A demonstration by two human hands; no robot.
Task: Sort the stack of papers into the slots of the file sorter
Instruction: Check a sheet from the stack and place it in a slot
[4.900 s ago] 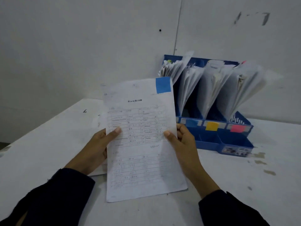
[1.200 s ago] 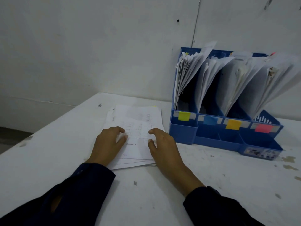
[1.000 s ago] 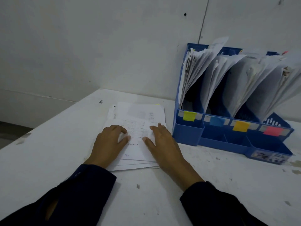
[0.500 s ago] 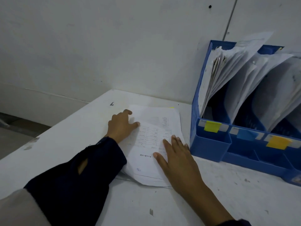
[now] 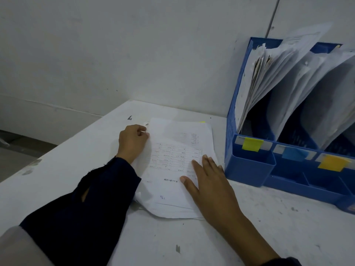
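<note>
The sheet with the blue tab, held up in both hands some seconds ago, is gone from the hands. Both hands are now down on the paper stack [image 5: 178, 166] on the bench [image 5: 57, 179]. The left hand [image 5: 132, 142], which lay flat on the stack's near left part a second ago, now sits farther up at the far left edge, its fingers curled in a grip at the top sheet's corner. The right hand [image 5: 209, 181] now lies flat with straight fingers on the stack's right side. The view now sits lower and more to the left, so the file sorter [image 5: 249, 169] is cut off at the right edge.
</note>
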